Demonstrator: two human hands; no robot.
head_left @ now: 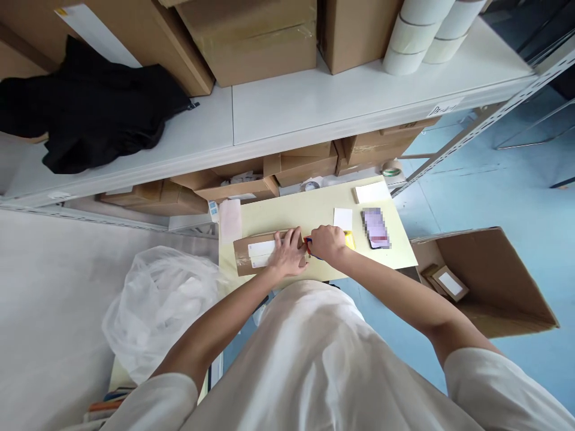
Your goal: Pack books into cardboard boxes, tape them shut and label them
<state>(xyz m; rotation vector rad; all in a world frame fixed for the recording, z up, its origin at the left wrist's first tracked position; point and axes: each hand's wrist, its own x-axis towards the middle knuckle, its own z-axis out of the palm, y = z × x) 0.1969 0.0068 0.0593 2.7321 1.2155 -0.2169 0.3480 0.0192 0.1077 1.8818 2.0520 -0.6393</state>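
A brown cardboard box (pixel 243 258) with white labels lies flat on the pale yellow tabletop (pixel 287 211). My left hand (pixel 288 254) rests on the right part of this box, its fingers spread over the top. Just past the box's right end, my right hand (pixel 330 242) is closed around a red and blue tool (pixel 308 240). Most of that tool is hidden under the fingers, so its exact kind does not show. Something yellow (pixel 349 240) sticks out at the right side of the same hand; whether it belongs to the tool I cannot tell.
A phone (pixel 376 228), a white card (pixel 343 218) and a white stack (pixel 372 193) lie on the table. Shelving (pixel 278 123) with cartons crosses behind it. An open carton (pixel 498 275) holding small boxes stands right; a translucent plastic bag (pixel 162 305) is left.
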